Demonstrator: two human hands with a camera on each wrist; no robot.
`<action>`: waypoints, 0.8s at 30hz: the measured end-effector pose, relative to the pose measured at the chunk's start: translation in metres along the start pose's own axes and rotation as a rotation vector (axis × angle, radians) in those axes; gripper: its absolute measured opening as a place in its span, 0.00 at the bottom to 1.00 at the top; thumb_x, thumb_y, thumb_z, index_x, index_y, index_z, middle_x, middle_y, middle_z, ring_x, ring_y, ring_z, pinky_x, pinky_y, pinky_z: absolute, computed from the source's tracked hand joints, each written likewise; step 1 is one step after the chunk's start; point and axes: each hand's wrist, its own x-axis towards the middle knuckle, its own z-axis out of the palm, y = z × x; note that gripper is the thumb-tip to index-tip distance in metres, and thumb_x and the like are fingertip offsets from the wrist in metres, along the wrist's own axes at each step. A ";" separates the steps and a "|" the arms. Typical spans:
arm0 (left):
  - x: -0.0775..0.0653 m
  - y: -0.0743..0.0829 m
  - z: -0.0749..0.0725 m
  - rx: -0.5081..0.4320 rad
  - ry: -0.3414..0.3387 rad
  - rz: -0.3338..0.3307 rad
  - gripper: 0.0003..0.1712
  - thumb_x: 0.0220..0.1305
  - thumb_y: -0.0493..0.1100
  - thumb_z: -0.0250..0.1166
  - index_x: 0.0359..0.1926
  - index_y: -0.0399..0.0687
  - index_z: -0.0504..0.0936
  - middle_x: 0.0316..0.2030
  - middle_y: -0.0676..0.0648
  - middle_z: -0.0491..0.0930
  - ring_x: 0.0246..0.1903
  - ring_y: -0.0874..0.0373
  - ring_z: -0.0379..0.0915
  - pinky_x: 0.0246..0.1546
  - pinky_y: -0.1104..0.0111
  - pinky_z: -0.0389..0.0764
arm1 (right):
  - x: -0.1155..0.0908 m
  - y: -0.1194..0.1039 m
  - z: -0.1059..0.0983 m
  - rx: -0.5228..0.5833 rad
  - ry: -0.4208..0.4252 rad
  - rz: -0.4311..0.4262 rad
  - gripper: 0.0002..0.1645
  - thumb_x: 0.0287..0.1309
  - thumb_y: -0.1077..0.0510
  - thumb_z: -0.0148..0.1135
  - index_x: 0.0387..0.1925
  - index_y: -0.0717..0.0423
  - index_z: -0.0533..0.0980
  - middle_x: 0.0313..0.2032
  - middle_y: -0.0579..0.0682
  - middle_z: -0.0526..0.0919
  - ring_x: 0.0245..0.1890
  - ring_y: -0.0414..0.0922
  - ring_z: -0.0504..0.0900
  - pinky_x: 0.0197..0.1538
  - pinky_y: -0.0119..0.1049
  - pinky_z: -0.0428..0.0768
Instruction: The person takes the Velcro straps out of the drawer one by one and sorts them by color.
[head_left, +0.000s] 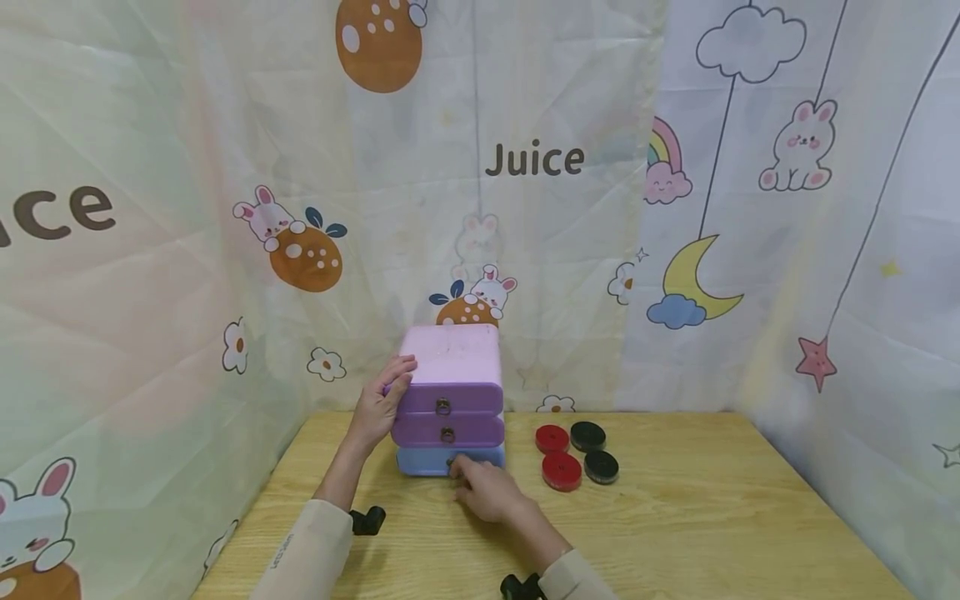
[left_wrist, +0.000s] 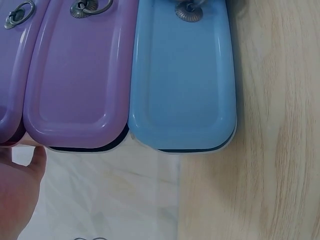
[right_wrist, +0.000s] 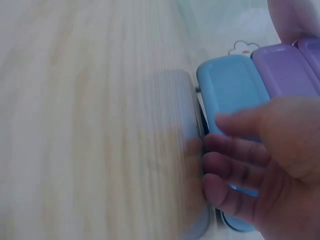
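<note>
Drawer (left_wrist: 185, 80) ahead of right hand (head_left: 491, 492), ring (left_wrist: 189, 12) seemingly pinched; left hand (head_left: 381, 406) spread against box (head_left: 453, 354). Prob opening step, wants steady pull.

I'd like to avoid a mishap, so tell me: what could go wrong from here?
The right hand might slip off the blue drawer's pull, which looks small.

A pull that low could drag the whole drawer unit forward if the left hand, at its upper left side, doesn't steady it.

The right hand, moving sideways, might knock the nearby red disc.
</note>
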 end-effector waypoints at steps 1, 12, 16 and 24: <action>0.000 0.000 0.000 0.000 -0.003 -0.003 0.20 0.79 0.47 0.59 0.64 0.44 0.82 0.72 0.43 0.72 0.82 0.40 0.46 0.82 0.47 0.45 | 0.001 0.000 0.002 0.007 0.028 -0.004 0.10 0.66 0.58 0.68 0.46 0.48 0.76 0.31 0.39 0.82 0.31 0.33 0.78 0.35 0.31 0.77; 0.000 0.002 0.000 0.027 -0.003 -0.003 0.21 0.80 0.49 0.58 0.65 0.45 0.81 0.73 0.43 0.72 0.82 0.42 0.47 0.82 0.48 0.47 | 0.009 0.000 0.007 0.064 0.203 -0.028 0.04 0.65 0.61 0.69 0.34 0.49 0.82 0.30 0.40 0.85 0.29 0.33 0.78 0.35 0.30 0.78; 0.000 0.001 -0.001 0.027 -0.001 0.004 0.21 0.80 0.47 0.58 0.65 0.43 0.81 0.72 0.42 0.72 0.81 0.40 0.47 0.82 0.47 0.46 | 0.008 -0.003 0.004 0.101 0.207 -0.041 0.03 0.67 0.59 0.68 0.36 0.51 0.85 0.34 0.42 0.88 0.32 0.34 0.81 0.37 0.30 0.81; 0.000 0.000 -0.002 0.023 -0.003 0.015 0.20 0.80 0.45 0.58 0.64 0.43 0.82 0.72 0.41 0.73 0.81 0.42 0.48 0.82 0.48 0.46 | 0.008 -0.006 0.000 0.145 0.208 -0.040 0.05 0.68 0.60 0.67 0.37 0.55 0.87 0.34 0.43 0.90 0.34 0.34 0.83 0.39 0.30 0.82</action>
